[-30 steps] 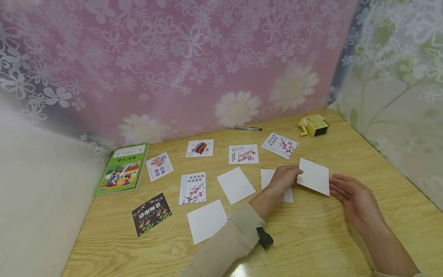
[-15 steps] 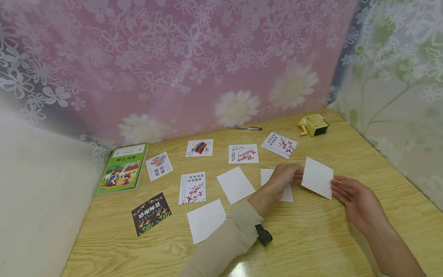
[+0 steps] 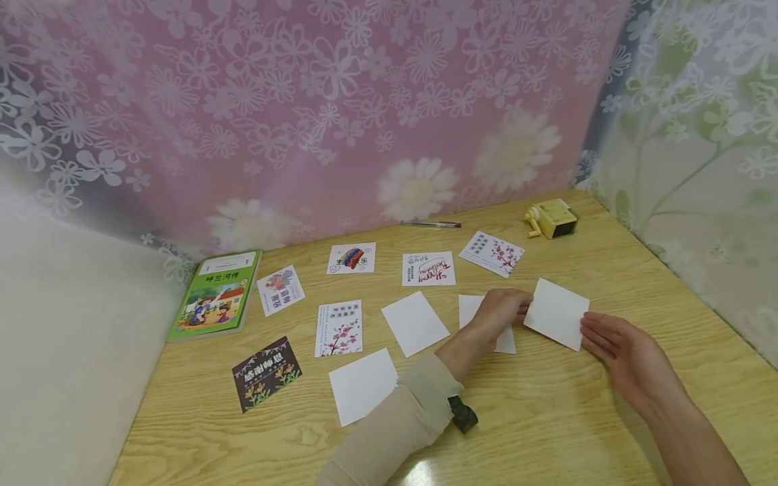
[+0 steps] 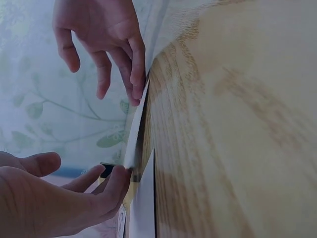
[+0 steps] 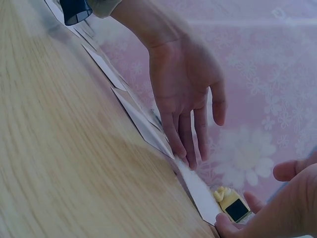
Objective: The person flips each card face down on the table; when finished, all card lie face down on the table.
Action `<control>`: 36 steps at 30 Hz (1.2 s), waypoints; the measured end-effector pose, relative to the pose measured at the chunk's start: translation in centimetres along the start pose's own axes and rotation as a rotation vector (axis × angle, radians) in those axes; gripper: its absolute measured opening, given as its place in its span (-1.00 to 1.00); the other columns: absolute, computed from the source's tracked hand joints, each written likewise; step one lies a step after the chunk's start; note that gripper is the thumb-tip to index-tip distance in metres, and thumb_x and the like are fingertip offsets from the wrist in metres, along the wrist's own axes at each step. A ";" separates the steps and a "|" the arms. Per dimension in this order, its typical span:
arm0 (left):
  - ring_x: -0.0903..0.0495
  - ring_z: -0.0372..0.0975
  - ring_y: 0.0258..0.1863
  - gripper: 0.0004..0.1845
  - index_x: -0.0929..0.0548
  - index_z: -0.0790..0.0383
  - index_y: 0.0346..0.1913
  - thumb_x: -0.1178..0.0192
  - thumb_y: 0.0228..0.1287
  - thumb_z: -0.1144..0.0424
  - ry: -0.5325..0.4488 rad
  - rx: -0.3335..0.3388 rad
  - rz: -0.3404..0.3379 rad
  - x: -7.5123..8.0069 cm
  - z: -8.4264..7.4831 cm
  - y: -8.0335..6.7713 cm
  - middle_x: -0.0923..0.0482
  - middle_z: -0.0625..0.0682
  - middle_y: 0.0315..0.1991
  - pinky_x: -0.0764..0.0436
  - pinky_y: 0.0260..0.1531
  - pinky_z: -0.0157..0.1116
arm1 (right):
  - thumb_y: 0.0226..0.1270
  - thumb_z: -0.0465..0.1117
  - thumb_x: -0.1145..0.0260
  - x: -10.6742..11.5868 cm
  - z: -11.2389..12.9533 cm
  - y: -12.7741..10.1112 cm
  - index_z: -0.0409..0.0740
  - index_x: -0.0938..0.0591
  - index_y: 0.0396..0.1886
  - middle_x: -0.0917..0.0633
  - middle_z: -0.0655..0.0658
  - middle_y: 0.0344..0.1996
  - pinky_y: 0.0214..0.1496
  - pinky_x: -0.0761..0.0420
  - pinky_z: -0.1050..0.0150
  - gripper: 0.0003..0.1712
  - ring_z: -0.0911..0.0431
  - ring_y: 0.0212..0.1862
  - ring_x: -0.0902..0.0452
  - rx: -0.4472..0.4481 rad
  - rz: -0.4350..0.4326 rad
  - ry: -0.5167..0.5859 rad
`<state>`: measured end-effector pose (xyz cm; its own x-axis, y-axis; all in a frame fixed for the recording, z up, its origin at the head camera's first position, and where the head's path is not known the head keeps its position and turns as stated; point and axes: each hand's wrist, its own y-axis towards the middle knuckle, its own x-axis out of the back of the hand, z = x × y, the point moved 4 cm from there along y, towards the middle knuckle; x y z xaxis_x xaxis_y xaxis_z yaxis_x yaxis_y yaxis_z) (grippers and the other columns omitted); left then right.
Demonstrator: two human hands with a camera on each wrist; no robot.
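A blank white card (image 3: 557, 314) lies between my two hands, slightly tilted and close to the tabletop. On its left edge are the fingertips of my left hand (image 3: 495, 314), fingers nearly straight; the left wrist view shows that hand's thumb apart from the card (image 4: 134, 131). My right hand (image 3: 626, 354) touches the opposite edge with extended fingertips, its thumb also away from the card. Another white card (image 3: 471, 308) is partly covered by my left hand. Two more blank cards, one in the middle (image 3: 416, 324) and one nearer (image 3: 362, 386), lie to the left.
Printed cards, including a birthday card (image 3: 428, 269), a plum-blossom card (image 3: 492, 254) and a dark card (image 3: 266, 374), lie on the wooden table (image 3: 516, 432). A green book (image 3: 214, 297) is at left, a pen (image 3: 431, 225) at the back, a yellow hand-cranked sharpener (image 3: 552, 219) back right.
The white card between my hands has shifted a little to the right and its tilt has changed. My right hand has moved slightly; my left hand stays nearly in place.
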<state>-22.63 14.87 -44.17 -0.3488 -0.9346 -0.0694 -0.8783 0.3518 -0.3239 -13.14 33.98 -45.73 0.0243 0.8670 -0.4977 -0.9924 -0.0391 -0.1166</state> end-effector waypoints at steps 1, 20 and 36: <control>-0.61 -0.17 -0.10 -0.66 -0.74 0.44 0.04 -0.21 0.46 0.20 0.003 0.000 -0.002 0.1 0.0 0.0 -0.69 0.11 -0.11 -0.64 0.19 -0.08 | 0.74 -0.25 0.12 0.0 0.0 0.0 -0.06 -0.73 0.00 -0.71 0.06 -0.03 0.12 -0.68 0.39 -0.57 0.21 0.06 -0.67 0.000 -0.001 -0.003; -0.65 0.11 0.19 -0.63 -0.68 0.39 0.13 -0.19 0.33 0.29 -0.196 -0.006 -0.151 3.6 -0.4 2.2 -0.68 0.24 0.10 -0.60 0.31 -0.07 | 0.73 -0.30 0.09 -3.0 2.7 5.2 -0.13 -0.69 0.06 -0.70 0.02 0.05 0.20 -0.64 0.40 -0.62 0.19 0.10 -0.68 0.068 0.110 -0.023; -0.52 0.13 0.19 -0.54 -0.55 0.51 0.22 -0.12 0.34 0.29 -0.546 0.015 -0.301 4.8 -0.8 4.4 -0.48 0.43 0.20 -0.54 0.35 -0.06 | 0.73 -0.15 0.03 -5.6 3.5 15.3 -0.16 -0.44 0.27 -0.72 0.30 -0.11 0.27 -0.56 0.40 -0.69 0.37 0.03 -0.62 -0.016 0.026 -0.483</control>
<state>-28.41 11.94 -45.15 0.1343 -0.8858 -0.4443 -0.9059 0.0719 -0.4172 -28.90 30.25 -41.76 -0.0626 0.9970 -0.0445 -0.9899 -0.0677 -0.1243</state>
